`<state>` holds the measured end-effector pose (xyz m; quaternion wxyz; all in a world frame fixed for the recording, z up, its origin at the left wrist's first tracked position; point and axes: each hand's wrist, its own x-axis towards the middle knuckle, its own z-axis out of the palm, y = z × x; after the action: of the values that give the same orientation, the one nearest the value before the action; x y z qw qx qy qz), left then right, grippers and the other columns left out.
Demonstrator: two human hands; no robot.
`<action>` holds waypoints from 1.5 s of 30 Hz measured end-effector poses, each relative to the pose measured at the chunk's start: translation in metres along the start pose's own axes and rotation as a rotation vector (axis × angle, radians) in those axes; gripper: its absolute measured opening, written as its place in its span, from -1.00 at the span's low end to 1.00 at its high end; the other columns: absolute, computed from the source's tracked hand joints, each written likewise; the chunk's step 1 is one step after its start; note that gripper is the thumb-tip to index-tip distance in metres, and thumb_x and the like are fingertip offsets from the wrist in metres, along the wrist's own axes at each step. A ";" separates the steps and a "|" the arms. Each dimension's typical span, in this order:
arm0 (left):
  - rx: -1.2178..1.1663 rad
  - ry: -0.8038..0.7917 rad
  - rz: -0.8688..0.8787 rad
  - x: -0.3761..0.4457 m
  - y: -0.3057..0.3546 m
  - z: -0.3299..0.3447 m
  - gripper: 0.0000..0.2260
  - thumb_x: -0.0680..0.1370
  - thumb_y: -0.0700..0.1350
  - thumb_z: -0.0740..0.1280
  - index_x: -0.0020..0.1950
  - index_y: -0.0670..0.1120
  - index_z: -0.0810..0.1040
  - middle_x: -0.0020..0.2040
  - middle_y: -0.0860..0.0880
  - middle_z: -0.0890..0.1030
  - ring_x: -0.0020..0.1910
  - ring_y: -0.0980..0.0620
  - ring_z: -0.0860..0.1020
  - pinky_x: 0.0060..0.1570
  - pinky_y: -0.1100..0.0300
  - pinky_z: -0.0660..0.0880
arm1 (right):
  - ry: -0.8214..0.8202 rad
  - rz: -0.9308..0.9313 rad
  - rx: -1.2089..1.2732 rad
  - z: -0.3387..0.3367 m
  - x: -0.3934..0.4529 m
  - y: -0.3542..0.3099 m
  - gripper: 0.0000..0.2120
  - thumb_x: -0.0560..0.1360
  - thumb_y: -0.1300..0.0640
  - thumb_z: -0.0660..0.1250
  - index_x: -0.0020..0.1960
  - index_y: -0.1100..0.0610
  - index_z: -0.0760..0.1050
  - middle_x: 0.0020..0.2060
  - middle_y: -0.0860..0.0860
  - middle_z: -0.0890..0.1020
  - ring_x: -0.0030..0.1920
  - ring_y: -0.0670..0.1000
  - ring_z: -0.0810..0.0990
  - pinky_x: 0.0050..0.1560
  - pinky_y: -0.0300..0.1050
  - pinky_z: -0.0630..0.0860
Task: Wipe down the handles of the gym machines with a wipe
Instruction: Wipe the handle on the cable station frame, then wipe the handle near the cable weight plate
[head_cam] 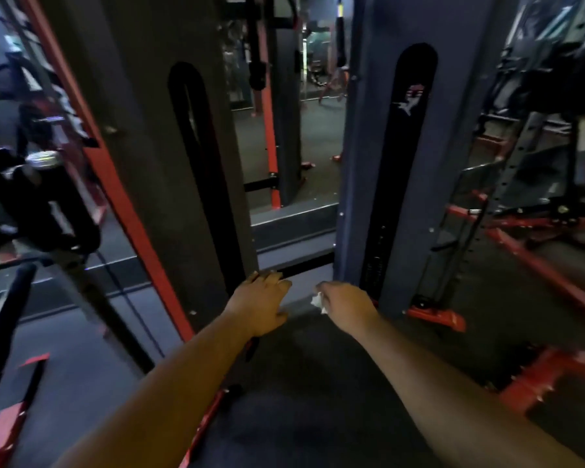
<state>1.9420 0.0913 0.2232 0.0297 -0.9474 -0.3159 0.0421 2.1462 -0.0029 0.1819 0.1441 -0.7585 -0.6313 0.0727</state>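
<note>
Both my arms reach forward and down toward the base of a cable machine. My right hand [347, 304] grips a crumpled white wipe [318, 302], which sticks out at the left side of the fist. My left hand [262, 304] hangs beside it with fingers extended and loosely bent, holding nothing; its fingertips lie near a low black bar [309, 266] that runs between the two weight-stack columns. Whether the fingers touch the bar is unclear. The picture is motion-blurred.
A dark grey column [169, 163] with a red frame edge stands on the left, a blue-grey column [395, 157] on the right. A black padded machine part [31, 204] sits at far left. Red machine frames [537, 265] crowd the right. Dark rubber floor lies below.
</note>
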 end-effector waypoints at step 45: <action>-0.255 0.222 0.583 0.587 0.339 -0.146 -0.33 0.59 0.30 0.29 0.63 0.08 0.22 0.63 0.05 0.21 0.56 0.01 0.27 0.57 0.04 0.16 | 0.815 0.641 0.599 -0.245 0.072 0.521 -0.75 0.61 0.21 0.30 0.16 -0.08 0.62 0.05 -0.13 0.68 0.10 -0.12 0.63 0.09 -0.17 0.58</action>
<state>2.6264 0.1689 0.3043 -0.0678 -0.9928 -0.0293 -0.0946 2.7195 -0.0477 0.2572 0.5531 -0.8044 -0.2168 -0.0096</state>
